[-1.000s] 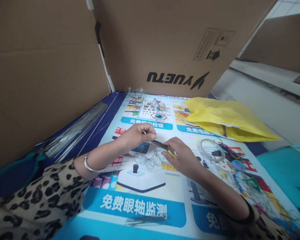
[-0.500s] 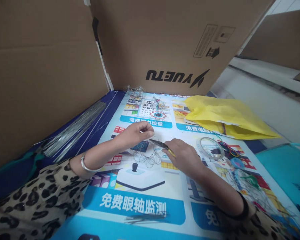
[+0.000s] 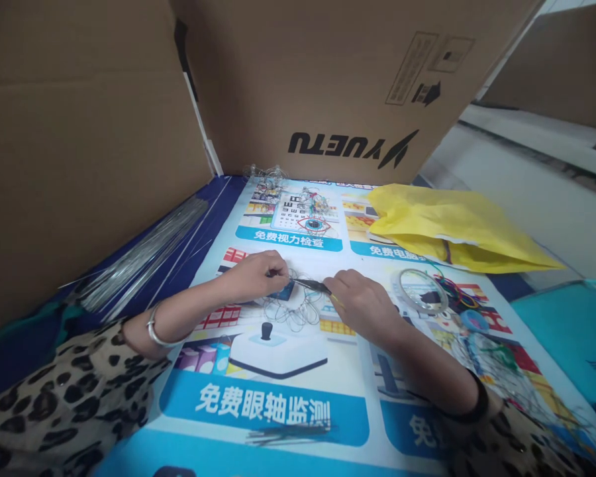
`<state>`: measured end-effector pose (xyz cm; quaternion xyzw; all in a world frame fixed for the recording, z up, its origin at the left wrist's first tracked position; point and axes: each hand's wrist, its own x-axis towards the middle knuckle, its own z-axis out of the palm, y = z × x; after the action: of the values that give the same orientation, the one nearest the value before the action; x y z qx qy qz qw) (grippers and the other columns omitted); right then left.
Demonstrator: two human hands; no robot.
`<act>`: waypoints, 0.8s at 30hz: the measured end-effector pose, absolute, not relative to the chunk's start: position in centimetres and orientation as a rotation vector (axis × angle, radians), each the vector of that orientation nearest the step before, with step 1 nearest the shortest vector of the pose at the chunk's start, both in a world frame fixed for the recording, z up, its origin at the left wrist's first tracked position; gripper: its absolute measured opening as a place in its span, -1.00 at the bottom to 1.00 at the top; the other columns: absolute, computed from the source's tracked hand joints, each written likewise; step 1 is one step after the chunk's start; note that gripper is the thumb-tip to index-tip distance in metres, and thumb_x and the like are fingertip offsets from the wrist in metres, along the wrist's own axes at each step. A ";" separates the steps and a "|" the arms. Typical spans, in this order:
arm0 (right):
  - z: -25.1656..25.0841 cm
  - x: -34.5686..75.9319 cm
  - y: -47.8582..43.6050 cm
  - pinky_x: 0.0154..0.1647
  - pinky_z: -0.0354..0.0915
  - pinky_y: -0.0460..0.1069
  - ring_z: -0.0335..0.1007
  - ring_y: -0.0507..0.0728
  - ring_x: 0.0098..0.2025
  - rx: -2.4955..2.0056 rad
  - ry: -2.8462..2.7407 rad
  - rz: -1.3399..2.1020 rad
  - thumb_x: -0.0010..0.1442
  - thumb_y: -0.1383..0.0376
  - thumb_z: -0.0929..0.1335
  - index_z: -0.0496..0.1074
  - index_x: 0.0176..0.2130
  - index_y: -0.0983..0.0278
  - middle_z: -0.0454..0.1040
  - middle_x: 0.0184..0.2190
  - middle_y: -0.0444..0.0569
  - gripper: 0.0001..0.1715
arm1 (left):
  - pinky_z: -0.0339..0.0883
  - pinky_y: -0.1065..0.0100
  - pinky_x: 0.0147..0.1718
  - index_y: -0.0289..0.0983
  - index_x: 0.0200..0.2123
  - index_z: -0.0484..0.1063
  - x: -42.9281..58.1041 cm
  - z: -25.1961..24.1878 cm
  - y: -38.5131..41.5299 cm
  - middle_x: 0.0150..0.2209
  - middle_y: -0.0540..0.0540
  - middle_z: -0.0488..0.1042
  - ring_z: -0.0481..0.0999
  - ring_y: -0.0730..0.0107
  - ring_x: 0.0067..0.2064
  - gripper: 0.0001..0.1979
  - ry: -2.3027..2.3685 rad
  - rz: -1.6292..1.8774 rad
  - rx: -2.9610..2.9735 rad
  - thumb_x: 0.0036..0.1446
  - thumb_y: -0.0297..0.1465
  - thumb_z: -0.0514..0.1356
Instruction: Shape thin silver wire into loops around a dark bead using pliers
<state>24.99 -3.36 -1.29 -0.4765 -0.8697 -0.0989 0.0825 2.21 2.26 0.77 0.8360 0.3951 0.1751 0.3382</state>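
My right hand (image 3: 362, 303) is wrapped round a pair of pliers (image 3: 312, 285) with yellow handles and dark narrow jaws pointing left. Just left of the jaws, my left hand (image 3: 258, 273) is closed in a pinch on a thin wire (image 3: 284, 283). The wire runs toward the tips of the pliers; whether the jaws grip it is too fine to tell. Under both hands, looped wire (image 3: 298, 315) in petal-like shapes lies on the printed sheet (image 3: 342, 338).
Straight wires (image 3: 153, 255) lie in a bundle at left. Short wire pieces (image 3: 288, 434) rest in front. A clear tape-like ring (image 3: 422, 290), coloured cords (image 3: 461, 291) and a yellow bag (image 3: 457, 228) are at right. Cardboard (image 3: 347, 86) walls rise behind and on the left.
My left hand has come down slightly and to the left, its pinch now nearly level with the pliers' tips. The pliers have turned closer to level, with my right hand slightly higher.
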 end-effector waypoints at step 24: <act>-1.8 25.2 -3.0 -0.36 0.07 -0.03 0.21 0.11 -0.29 -1.388 -2.613 -0.400 0.14 0.46 0.18 0.38 -0.25 0.29 0.37 -0.37 0.01 -0.76 | 0.08 0.46 -0.44 -0.28 -0.44 0.34 2.3 -0.1 2.4 -0.48 0.04 0.29 0.23 0.49 -0.43 -0.80 1.006 0.542 2.052 0.12 -0.33 0.01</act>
<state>25.19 -3.00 -1.85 -0.4634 -0.8726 -0.1335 0.0778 2.31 2.45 -0.14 0.8060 0.3952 0.2127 0.3860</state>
